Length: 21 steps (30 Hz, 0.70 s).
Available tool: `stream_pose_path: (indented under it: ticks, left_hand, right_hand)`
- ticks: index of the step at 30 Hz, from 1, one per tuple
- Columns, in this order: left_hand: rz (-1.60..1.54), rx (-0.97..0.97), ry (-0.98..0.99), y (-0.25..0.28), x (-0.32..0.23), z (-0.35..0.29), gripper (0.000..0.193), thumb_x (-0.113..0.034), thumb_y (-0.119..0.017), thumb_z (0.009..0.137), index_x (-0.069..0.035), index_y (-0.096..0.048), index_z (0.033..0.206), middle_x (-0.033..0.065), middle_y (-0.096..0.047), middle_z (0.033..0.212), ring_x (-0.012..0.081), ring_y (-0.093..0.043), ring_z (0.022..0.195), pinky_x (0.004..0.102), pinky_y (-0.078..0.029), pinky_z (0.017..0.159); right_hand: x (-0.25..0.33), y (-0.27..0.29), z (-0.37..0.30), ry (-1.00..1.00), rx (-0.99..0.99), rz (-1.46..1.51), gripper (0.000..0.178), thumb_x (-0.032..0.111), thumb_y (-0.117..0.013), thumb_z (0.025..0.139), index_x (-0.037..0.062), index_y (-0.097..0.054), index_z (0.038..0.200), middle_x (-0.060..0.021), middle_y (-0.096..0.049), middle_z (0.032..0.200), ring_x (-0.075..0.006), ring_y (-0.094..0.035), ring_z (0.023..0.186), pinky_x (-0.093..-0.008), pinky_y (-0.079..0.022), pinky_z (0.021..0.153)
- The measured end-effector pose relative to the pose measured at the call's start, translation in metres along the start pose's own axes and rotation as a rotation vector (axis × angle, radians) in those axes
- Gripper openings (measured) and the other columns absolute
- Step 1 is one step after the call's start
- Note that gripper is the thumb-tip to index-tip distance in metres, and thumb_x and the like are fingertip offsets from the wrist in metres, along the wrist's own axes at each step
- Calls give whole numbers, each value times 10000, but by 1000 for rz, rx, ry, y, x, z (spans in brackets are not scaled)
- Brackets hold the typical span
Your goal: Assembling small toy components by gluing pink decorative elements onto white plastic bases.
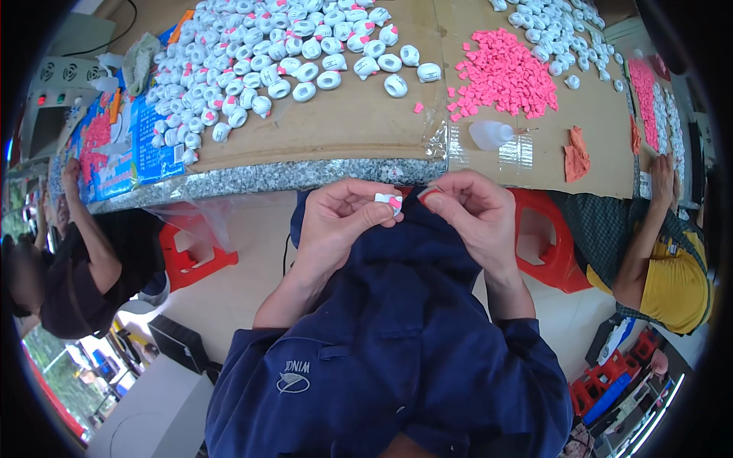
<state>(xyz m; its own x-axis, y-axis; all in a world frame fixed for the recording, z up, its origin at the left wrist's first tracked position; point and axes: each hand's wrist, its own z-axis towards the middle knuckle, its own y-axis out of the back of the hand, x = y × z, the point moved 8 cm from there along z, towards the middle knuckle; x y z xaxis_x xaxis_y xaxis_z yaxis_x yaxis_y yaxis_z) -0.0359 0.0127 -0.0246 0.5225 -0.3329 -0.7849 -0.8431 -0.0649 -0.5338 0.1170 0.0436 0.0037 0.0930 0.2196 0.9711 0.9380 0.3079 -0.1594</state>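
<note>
My left hand (343,217) is closed in a pinch around a small white hollow plastic piece (388,200), which has a pink bow-like part on its face. Just to its right, my right hand (477,214) has thumb and forefinger pressed together, apart from the white piece. Whatever those fingertips hold, if anything, is too small to make out. Both hands are over my lap, near the table's front edge. Beyond them on the cardboard lie a heap of small pink pieces (508,76) and a translucent squeeze bottle (489,135) on its side, its thin tip pointing right.
Many white pieces (305,72), some with pink parts, cover the table's left; more white pieces (561,38) lie far right. An orange scrap (576,155) rests near the right edge. Co-workers sit on both sides. Red stools (550,244) stand by the granite-edged table (305,172).
</note>
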Motion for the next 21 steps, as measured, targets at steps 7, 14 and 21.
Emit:
stream_pose_path:
  ticks: [7,14,21]
  left_hand:
    - [9,41,-16,0,7,-1,212,16,-633,781,61,-587,982,157,-641,888,186,-634,763,277,-522,702]
    - [-52,49,22,4,2,3,202,-9,-591,807,50,-566,999,194,-625,957,227,-647,781,288,-535,697]
    - [-116,25,75,4,8,2,220,-20,-603,805,43,-566,1013,194,-626,956,229,-648,781,291,-541,692]
  right_hand:
    - [-6,-23,12,8,96,137,103,13,-621,804,-40,-595,889,-54,-629,781,-81,-601,664,-192,-471,592]
    - [-12,4,-5,-40,18,-196,128,-32,-598,803,-24,-591,931,-27,-606,833,-44,-545,736,-179,-432,655]
    - [-7,-8,3,-74,-33,-60,167,5,-536,861,-12,-549,1026,-8,-559,842,-46,-513,754,-169,-406,660]
